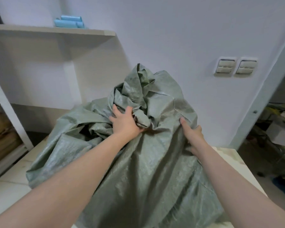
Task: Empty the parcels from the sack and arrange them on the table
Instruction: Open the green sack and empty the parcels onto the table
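Barely begun: sack (138,162) on worktop (11,186), both hands (left hand (124,123), right hand (192,135)) gripping its bunched cloth, no parcels out yet.

One camera, worn on person's head. Faces forward and down, along both bare arms. Wide view: straight lines bend, pale grey door frame (260,99) leans at right edge. Very near grey-green woven plastic sack (146,170), which fills middle and bottom. Left hand (125,124) and right hand (192,135) sit mid-picture. Pale table top (227,160) peeks out beside sack. Farther off: white wall (171,38), two cream wall switches (225,67), pale grey shelf board (56,31) high left.
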`<state>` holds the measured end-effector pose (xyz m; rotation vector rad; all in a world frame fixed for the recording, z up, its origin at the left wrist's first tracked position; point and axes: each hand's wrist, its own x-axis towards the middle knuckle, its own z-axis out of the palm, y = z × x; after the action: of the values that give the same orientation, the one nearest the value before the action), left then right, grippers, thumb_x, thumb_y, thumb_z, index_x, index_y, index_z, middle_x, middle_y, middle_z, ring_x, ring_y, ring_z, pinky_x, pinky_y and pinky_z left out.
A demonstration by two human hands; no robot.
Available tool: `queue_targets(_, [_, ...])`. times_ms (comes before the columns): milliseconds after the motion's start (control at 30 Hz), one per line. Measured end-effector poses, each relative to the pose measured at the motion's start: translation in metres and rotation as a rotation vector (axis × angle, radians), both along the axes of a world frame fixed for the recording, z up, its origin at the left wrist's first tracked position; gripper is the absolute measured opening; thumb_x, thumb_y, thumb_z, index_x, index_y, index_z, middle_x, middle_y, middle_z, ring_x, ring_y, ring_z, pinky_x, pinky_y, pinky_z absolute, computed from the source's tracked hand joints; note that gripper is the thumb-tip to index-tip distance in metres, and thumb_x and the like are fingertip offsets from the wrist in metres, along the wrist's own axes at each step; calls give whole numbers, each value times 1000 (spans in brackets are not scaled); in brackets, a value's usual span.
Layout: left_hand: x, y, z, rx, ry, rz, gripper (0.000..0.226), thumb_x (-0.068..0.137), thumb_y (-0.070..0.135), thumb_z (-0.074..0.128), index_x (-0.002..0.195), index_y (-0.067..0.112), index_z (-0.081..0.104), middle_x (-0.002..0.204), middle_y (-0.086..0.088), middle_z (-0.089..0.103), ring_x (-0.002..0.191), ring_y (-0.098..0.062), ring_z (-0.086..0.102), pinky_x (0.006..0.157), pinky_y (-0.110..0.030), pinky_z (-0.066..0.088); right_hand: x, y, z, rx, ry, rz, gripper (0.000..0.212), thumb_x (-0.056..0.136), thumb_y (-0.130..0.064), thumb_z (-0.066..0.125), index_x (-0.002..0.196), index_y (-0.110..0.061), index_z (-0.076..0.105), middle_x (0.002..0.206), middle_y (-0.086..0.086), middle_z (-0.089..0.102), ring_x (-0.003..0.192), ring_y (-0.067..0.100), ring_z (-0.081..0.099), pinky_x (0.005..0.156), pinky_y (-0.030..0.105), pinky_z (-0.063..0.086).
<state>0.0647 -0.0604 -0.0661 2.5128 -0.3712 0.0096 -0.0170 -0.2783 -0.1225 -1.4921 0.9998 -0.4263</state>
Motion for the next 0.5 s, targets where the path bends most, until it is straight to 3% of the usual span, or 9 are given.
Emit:
queue_targets(67, [5, 0, -6, 10, -36, 63, 65, 77, 48, 77, 126, 27, 40, 159, -17, -2, 135, -44, 22, 98, -48, 38, 5, -1, 4, 55, -88, 10, 127, 41, -83, 70, 145, -33, 18, 142, 4, 43, 124, 32, 50, 102, 55, 44])
queue_targets(100, [7, 0, -8, 53, -64, 64, 59, 79, 47, 74, 124, 26, 41, 155, -20, 14, 130, -43, 30, 97, -46, 38, 6, 2, 11, 115, -141, 25, 118, 48, -71, 77, 143, -32, 20, 135, 5, 48, 118, 30, 55, 99, 53, 47])
queue_targets(167, [12, 0, -8, 206, -173, 47, 51, 82, 52, 66, 119, 27, 44, 130, -13, 53, 116, -36, 47, 96, -43, 35, 12, 1, 19, 184, -206, 47, 107, 51, -53, 81, 139, -28, 26, 125, 6, 54, 107, 29, 60, 94, 52, 52])
queue_targets(233, [18, 5, -4, 320, -286, 50, 56, 79, 60, 62, 121, 29, 43, 107, -3, 66, 113, -29, 54, 108, -49, 23, 25, -5, 18, 189, -171, 26, 115, 39, -54, 80, 139, -32, 26, 125, 7, 52, 108, 31, 59, 95, 53, 51])
queue_targets(267, [22, 9, -3, 355, -319, 57, 71, 76, 67, 62, 129, 27, 39, 105, -1, 67, 116, -28, 55, 115, -55, 9, 36, -13, 11, 161, -136, 6, 119, 34, -59, 77, 139, -35, 26, 128, 7, 50, 110, 33, 57, 96, 54, 49])
queue_targets(333, [26, 18, 3, 436, -288, 81, 116, 62, 89, 54, 148, 19, 19, 119, -5, 66, 127, -28, 51, 113, -58, -16, 57, -32, -9, 137, -77, -27, 120, 31, -66, 72, 139, -38, 27, 129, 9, 47, 111, 35, 55, 98, 54, 47])
queue_targets(367, [27, 24, 8, 491, -234, 90, 130, 56, 96, 47, 153, 18, 10, 130, -10, 60, 133, -30, 45, 111, -60, -21, 79, -50, -28, 122, -80, -42, 119, 31, -70, 69, 138, -38, 29, 127, 8, 48, 108, 35, 56, 97, 54, 47])
queue_targets(433, [27, 31, 14, 628, -122, 66, 130, 51, 101, 35, 155, 26, 13, 150, -21, 37, 143, -38, 25, 112, -65, -14, 95, -59, -38, 42, -35, -55, 114, 33, -75, 64, 136, -32, 38, 124, 8, 52, 102, 36, 58, 95, 52, 49])
queue_targets(500, [28, 37, 20, 708, -65, 45, 122, 51, 102, 31, 153, 37, 17, 160, -22, 9, 147, -44, 1, 109, -70, -12, 84, -42, -18, 39, -25, -4, 95, 53, -69, 65, 133, -21, 49, 128, 13, 56, 108, 37, 59, 96, 47, 50])
